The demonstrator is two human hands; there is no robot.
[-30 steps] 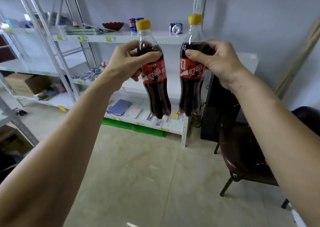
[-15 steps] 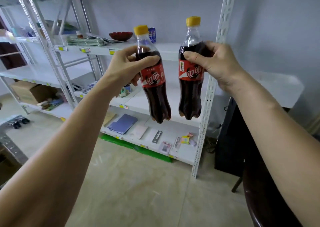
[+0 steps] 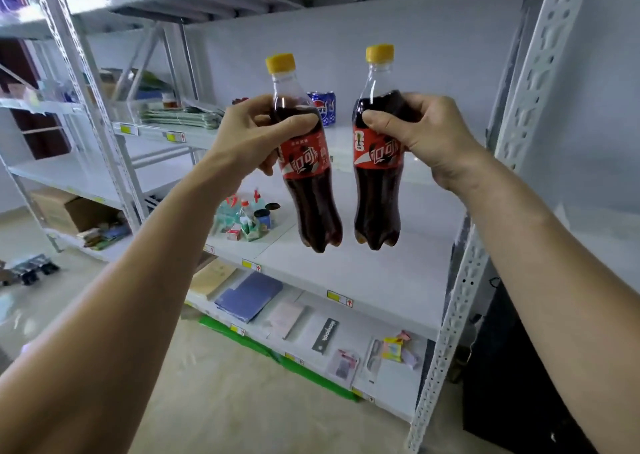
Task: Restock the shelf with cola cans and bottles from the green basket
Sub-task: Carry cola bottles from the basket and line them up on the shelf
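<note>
Yellow caps top two cola bottles held up in front of the white metal shelf [image 3: 363, 273]. The left bottle [image 3: 304, 162] is gripped by the left hand [image 3: 252, 135], fingers and thumb curled round its shoulder just above the red label; it is tilted, its base leaning to the right. The right bottle [image 3: 377, 155] is gripped at the same height by the right hand [image 3: 426, 135] and is nearly upright. The two bottles are close together at their bases but apart, and neither is set on a board. Behind them, on the upper board, a blue can [image 3: 323, 107] is seen between the bottles. Small items [image 3: 246, 221] are clustered on the middle board at left, and a blue folder [image 3: 249, 296] is laid flat on the lowest board.
</note>
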